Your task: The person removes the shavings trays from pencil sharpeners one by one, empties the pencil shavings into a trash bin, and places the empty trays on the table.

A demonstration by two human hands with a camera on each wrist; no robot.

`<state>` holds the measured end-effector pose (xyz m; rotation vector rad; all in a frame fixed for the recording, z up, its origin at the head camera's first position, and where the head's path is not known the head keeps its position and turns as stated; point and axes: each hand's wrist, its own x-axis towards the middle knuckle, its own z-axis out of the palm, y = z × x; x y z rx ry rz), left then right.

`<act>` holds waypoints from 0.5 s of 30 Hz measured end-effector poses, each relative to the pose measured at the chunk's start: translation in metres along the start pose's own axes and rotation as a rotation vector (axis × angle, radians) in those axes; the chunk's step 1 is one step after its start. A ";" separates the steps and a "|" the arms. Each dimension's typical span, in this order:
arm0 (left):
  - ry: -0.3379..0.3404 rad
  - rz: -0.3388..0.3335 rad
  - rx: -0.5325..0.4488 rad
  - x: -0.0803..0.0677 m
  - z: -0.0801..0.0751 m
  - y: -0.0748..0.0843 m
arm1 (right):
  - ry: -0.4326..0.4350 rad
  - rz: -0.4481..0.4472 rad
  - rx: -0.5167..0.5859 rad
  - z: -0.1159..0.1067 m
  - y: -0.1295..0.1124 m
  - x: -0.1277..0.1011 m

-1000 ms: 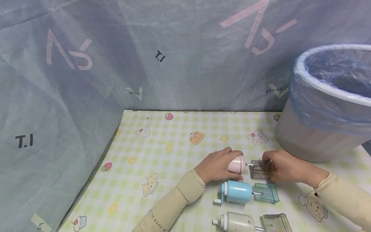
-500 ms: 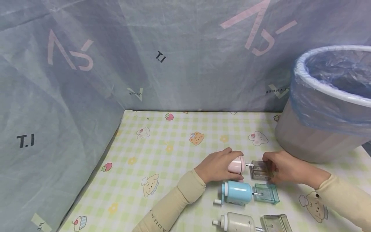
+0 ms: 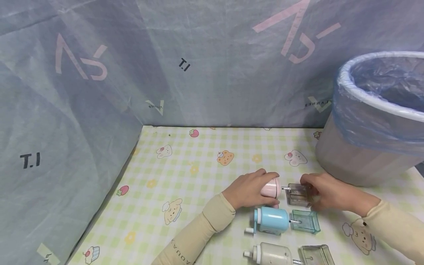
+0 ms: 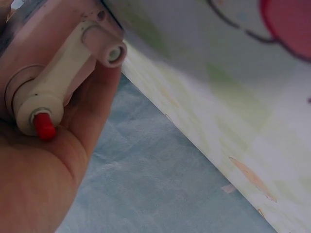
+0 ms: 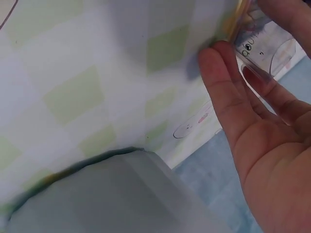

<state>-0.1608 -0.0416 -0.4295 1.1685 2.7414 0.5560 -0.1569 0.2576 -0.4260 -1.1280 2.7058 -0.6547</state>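
Observation:
My left hand [image 3: 250, 189] grips a pink crank pencil sharpener [image 3: 270, 188]. In the left wrist view its pale crank arm [image 4: 63, 63] and a red tip [image 4: 44, 127] show beside the palm. To its right, my right hand [image 3: 334, 193] holds a smoky see-through drawer [image 3: 296, 195] between thumb and fingers. A thin metal rod [image 3: 285, 188] spans from the sharpener to the drawer. The right wrist view shows the clear drawer wall [image 5: 265, 46] at the fingertips. Nearer lie a blue sharpener [image 3: 273, 219] with a teal drawer [image 3: 305, 221], and a cream sharpener [image 3: 274, 254] with a clear drawer [image 3: 317, 254].
A large bin [image 3: 357, 158] with a blue plastic liner stands at the right, behind my right hand. The checked cloth [image 3: 198, 206] covers the table. Grey-blue fabric [image 3: 212, 73] hangs at the back and left.

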 end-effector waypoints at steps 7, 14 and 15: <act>-0.018 0.023 0.013 0.000 -0.002 0.000 | 0.024 0.015 -0.048 -0.007 0.000 -0.011; 0.027 0.015 0.055 -0.003 -0.004 0.003 | 0.044 0.134 -0.146 -0.014 -0.007 -0.020; 0.035 0.005 0.048 -0.004 -0.004 0.004 | 0.048 0.151 -0.153 -0.015 -0.008 -0.021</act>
